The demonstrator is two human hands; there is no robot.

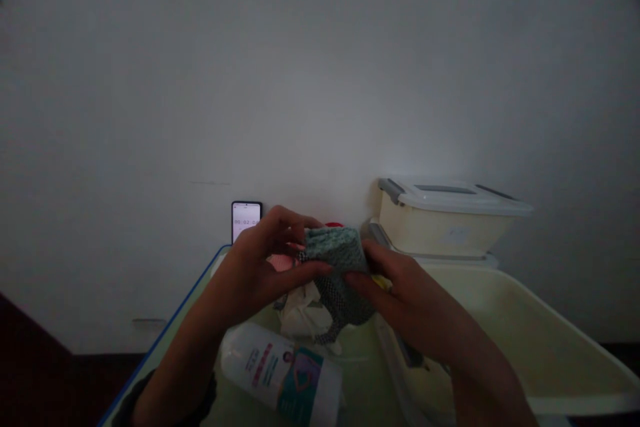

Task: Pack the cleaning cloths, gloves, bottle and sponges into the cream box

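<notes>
A small folded grey-green cloth [337, 245] with a textured, knit-like surface is held up in the middle of the view, over the table. My left hand [263, 260] grips its left end, with the thumb along the lower edge and the fingers on top. At the right end, my right hand [395, 287] pinches it between thumb and fingers. Beneath them lies a small heap with a black-and-white checked cloth [333, 303] and a crumpled white cloth [304, 310]. Something pink [281, 263] shows partly behind my left hand.
A white bottle [263, 363] with a printed label lies on the green table [363, 373]. A phone [247, 220] showing a timer leans against the wall. To the right are a lidded storage box [445, 230] and a large cream basin [545, 327].
</notes>
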